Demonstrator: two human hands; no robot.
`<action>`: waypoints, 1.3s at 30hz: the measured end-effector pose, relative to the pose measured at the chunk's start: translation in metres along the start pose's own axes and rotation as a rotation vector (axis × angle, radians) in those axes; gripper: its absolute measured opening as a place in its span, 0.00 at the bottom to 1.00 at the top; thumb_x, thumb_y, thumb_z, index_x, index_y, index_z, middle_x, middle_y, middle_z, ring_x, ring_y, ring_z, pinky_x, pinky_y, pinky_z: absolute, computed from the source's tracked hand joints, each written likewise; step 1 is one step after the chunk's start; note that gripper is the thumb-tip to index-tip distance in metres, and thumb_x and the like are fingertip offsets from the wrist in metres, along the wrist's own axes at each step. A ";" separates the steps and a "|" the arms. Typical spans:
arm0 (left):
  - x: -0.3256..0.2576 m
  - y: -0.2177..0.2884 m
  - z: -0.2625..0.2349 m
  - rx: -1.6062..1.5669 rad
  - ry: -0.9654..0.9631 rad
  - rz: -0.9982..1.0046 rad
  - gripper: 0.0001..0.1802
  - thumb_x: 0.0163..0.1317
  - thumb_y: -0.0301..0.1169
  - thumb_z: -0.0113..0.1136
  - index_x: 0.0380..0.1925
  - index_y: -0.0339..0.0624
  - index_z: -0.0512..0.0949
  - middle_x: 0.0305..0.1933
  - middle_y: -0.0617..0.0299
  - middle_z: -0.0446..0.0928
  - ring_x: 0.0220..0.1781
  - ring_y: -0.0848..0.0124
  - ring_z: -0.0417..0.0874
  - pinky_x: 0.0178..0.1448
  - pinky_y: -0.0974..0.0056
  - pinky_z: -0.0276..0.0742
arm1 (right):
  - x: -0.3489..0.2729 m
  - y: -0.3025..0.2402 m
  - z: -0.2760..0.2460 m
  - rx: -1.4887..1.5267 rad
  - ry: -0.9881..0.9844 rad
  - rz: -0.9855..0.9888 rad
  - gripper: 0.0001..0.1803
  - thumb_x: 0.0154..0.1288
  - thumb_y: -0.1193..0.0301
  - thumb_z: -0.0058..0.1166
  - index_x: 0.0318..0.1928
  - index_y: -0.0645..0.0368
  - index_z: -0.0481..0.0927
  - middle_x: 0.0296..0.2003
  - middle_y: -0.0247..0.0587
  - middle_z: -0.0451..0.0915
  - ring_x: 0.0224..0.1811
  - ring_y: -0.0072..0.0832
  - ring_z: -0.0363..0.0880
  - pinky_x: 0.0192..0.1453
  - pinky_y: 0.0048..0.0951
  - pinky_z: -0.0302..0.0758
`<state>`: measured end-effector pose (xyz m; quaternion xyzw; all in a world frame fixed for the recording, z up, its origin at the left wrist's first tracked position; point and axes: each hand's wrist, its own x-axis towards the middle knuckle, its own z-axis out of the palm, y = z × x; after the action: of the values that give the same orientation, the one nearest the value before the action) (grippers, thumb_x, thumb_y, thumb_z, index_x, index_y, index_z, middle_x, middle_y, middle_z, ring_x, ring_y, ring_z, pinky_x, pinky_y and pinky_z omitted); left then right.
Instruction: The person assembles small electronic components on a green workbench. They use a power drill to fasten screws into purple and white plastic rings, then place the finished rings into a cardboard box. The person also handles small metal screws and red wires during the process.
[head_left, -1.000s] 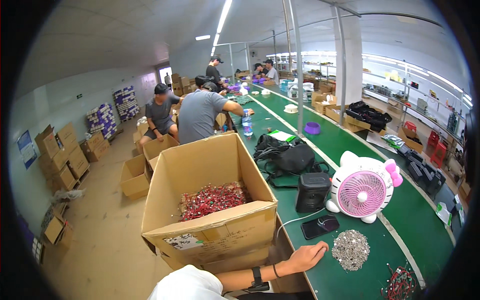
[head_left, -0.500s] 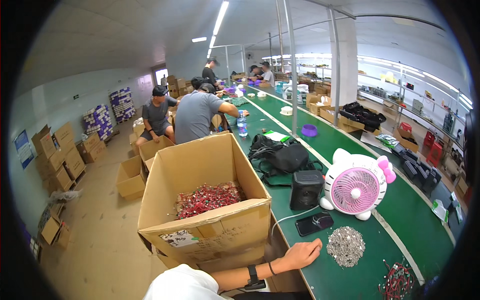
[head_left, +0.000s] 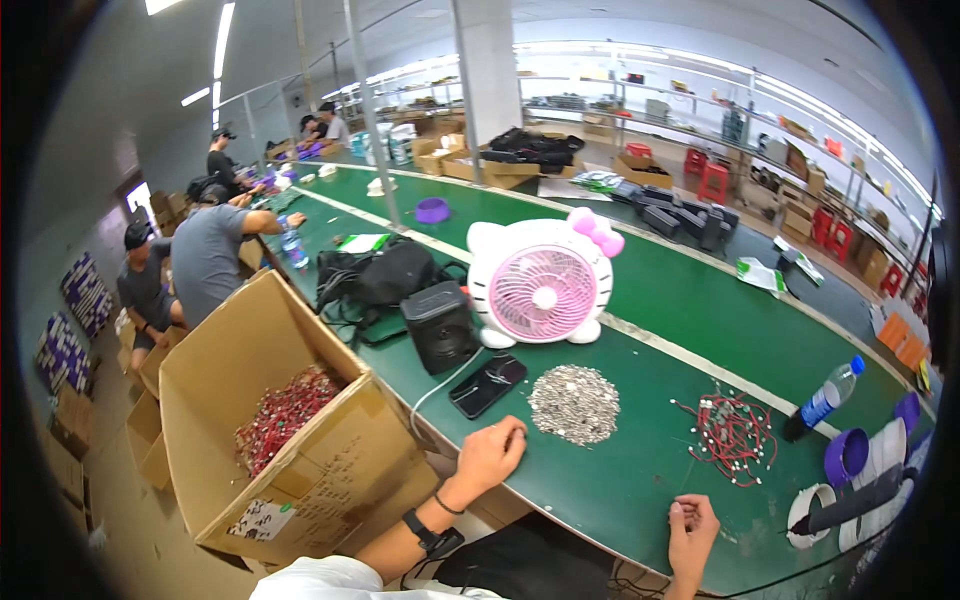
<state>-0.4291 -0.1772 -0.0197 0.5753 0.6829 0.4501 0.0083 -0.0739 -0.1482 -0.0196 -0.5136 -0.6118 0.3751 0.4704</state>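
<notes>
My left hand (head_left: pixel 491 452) rests at the near edge of the green table, fingers curled closed with nothing showing in them. Beyond it lies a dark phone (head_left: pixel 488 386); to its right is a round heap of small silvery metal parts (head_left: pixel 574 403). My right hand (head_left: pixel 692 532) is over the table's near edge, thumb and fingers drawn together; whatever they hold, if anything, is hidden. Above it on the table lies a tangled pile of red wires with small white ends (head_left: pixel 735 436). A watch (head_left: pixel 433 536) is on my left wrist.
A big cardboard box (head_left: pixel 330 470) of red wire pieces (head_left: pixel 287 415) stands left. A black speaker (head_left: pixel 441 328), a cat-shaped fan (head_left: pixel 543 288) and a black bag (head_left: pixel 378 282) are farther back. At right stand a water bottle (head_left: pixel 824 398) and a purple ring (head_left: pixel 847 455). Co-workers sit far left.
My view has swung to the right, so the box, fan and heap sit farther left. My right hand, the water bottle and purple ring have come into view. The left hand stays by the table edge.
</notes>
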 end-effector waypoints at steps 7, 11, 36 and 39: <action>0.005 0.013 0.001 0.065 -0.079 -0.030 0.04 0.65 0.30 0.59 0.36 0.46 0.81 0.27 0.52 0.81 0.28 0.52 0.83 0.33 0.52 0.76 | -0.003 -0.007 -0.003 0.029 0.053 0.028 0.05 0.66 0.77 0.61 0.40 0.66 0.80 0.28 0.34 0.80 0.30 0.16 0.75 0.37 0.20 0.73; 0.003 0.008 0.003 0.042 -0.061 -0.052 0.03 0.65 0.28 0.59 0.35 0.44 0.81 0.25 0.52 0.81 0.25 0.54 0.82 0.30 0.54 0.74 | -0.003 -0.015 -0.004 0.010 0.024 0.080 0.05 0.65 0.77 0.61 0.39 0.66 0.81 0.29 0.34 0.81 0.31 0.17 0.77 0.37 0.20 0.74; 0.004 0.002 -0.001 0.091 -0.258 0.084 0.06 0.65 0.32 0.54 0.39 0.44 0.74 0.29 0.53 0.77 0.33 0.50 0.80 0.37 0.48 0.75 | -0.015 -0.017 -0.018 -0.270 -0.108 0.175 0.13 0.76 0.65 0.57 0.54 0.58 0.80 0.41 0.44 0.83 0.43 0.30 0.80 0.49 0.29 0.78; 0.008 0.002 0.006 0.013 -0.357 0.027 0.05 0.64 0.32 0.55 0.37 0.45 0.76 0.30 0.53 0.76 0.34 0.50 0.79 0.39 0.49 0.75 | -0.019 -0.017 -0.016 -0.254 -0.073 0.178 0.13 0.76 0.65 0.57 0.54 0.57 0.80 0.42 0.45 0.83 0.44 0.30 0.81 0.51 0.28 0.77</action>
<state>-0.4268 -0.1672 -0.0185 0.6554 0.6656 0.3363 0.1199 -0.0623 -0.1707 -0.0029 -0.6072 -0.6232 0.3531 0.3440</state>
